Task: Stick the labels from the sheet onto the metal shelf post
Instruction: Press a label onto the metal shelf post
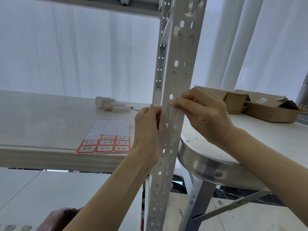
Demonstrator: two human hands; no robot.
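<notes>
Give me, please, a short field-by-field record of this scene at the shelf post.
post: metal shelf post, upright, slotted
left: left hand grips the post's left edge
right: right hand, fingertips pinched at the post's front face; the label there is not clearly visible
sheet: label sheet flat on the shelf board; eight red-bordered labels remain, upper rows peeled
behind sheet: rolled white paper
far right: open cardboard boxes

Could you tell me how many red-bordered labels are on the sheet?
8 labels: two in the upper row, three in the middle, three in the nearest row; none seems hidden.
</notes>
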